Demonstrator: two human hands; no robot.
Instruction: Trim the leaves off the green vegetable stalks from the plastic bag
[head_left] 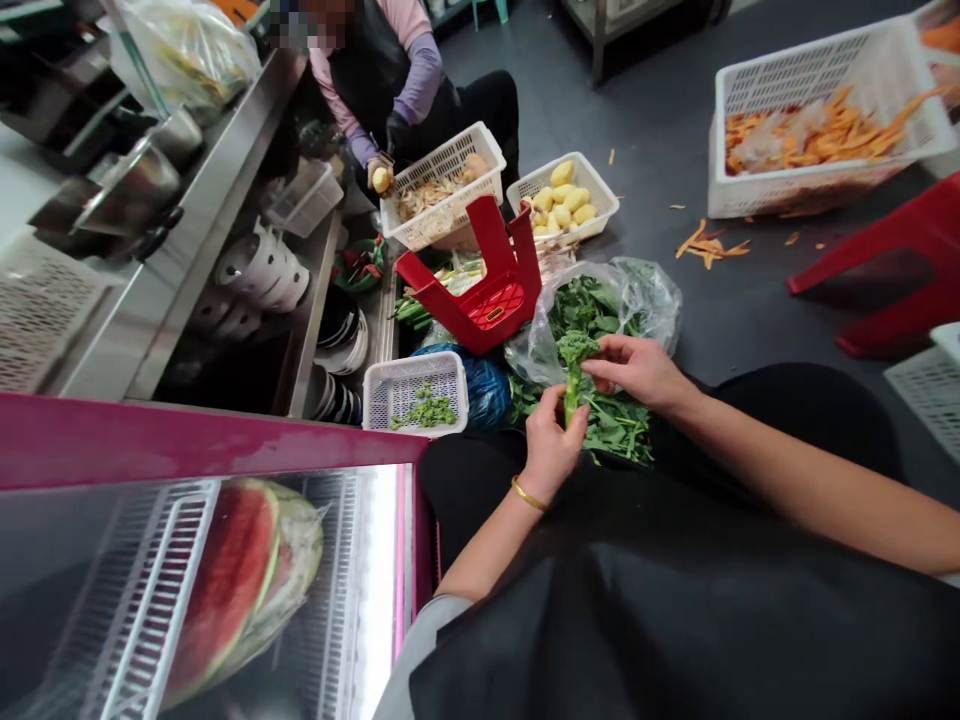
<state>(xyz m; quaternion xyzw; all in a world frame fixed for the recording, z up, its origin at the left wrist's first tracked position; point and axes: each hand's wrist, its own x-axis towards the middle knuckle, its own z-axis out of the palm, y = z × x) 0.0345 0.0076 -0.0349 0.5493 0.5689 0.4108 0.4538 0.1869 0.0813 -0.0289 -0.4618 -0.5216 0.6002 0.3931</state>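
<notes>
One broccoli stalk (574, 374) stands in left fingers (552, 403), right fingers (609, 370) beside its top.

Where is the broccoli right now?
The broccoli is just right of centre in the head view, its stalk in the left hand and its top beside the right hand's fingertips, over the leafy greens.

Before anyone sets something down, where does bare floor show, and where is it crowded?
Bare floor shows between bag and right stool, and, bar a few scraps, between potatoes and crate. Crowded: around the left hand and right hand, with greens, left stool and basket close.
</notes>
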